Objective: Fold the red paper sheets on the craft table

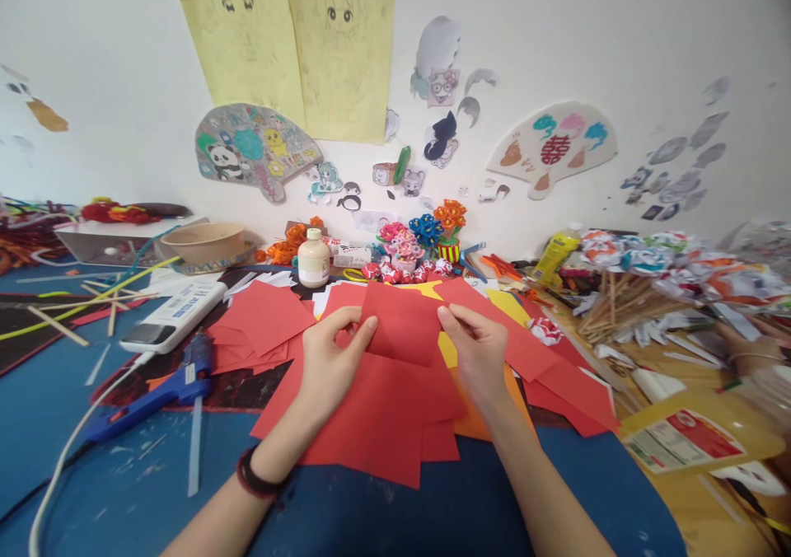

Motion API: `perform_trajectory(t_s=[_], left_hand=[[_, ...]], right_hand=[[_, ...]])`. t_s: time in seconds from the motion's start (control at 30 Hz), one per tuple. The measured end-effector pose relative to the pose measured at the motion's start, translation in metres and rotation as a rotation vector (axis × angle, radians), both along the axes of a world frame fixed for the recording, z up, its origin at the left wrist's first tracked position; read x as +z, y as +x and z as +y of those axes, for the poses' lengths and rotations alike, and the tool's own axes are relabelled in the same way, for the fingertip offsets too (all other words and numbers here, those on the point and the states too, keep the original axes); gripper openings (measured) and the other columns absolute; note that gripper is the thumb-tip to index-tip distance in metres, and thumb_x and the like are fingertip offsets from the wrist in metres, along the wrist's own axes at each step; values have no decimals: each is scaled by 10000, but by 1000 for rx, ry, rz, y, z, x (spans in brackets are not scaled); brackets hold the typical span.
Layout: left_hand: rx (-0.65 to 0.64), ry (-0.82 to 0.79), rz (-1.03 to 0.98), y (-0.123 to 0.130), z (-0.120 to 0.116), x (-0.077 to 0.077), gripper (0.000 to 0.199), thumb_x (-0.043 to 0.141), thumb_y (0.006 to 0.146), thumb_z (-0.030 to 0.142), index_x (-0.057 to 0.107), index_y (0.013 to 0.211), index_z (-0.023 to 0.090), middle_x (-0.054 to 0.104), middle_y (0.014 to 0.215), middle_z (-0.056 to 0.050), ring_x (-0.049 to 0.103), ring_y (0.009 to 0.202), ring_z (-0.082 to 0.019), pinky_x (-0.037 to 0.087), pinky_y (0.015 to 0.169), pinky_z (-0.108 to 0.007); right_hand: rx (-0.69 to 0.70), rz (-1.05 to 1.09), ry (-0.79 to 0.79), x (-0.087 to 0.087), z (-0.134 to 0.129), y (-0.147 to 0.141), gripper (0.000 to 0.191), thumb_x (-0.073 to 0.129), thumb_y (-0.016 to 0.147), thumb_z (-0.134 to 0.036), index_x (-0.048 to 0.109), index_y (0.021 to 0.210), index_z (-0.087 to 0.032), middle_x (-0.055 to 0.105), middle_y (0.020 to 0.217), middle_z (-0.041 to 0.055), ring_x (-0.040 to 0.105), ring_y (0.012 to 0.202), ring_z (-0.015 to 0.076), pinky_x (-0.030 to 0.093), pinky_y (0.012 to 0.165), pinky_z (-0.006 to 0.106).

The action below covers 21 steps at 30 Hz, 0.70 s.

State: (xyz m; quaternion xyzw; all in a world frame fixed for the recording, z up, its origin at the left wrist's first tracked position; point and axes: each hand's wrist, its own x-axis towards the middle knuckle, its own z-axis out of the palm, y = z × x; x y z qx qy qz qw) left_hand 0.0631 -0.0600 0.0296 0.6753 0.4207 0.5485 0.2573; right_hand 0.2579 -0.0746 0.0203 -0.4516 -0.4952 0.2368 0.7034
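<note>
A small red sheet of paper (401,324) is held up between my two hands, above the middle of the blue table. My left hand (334,357) pinches its left edge between thumb and fingers. At the right edge, my right hand (477,349) grips it the same way. Beneath them lie larger red paper sheets (371,425), overlapping one another, with yellow and orange paper (479,409) partly covered. To the left sits a pile of red paper squares (269,318). More red strips of paper (572,392) lie to the right.
A blue glue gun (166,392) and a white power strip (176,318) with a cable lie at left. Behind the paper stand a cream bottle (313,259) and small craft flowers (425,231). At right are wooden sticks (618,310) with paper flowers and a yellow jug (704,433).
</note>
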Motion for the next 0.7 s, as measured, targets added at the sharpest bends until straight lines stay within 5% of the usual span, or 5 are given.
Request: perform_trajectory(t_s=[0.7], left_hand=[[-19,29,-18,0,0,3,224,596,863,350,620,734,168,675,828,-43,604,801,-176,463,749,-277]], right_hand=[[-4,-63,-42,-1,2,4,295,699,762,-441,676,667,-163,478,597,-12,418,599,126,375,548,247]])
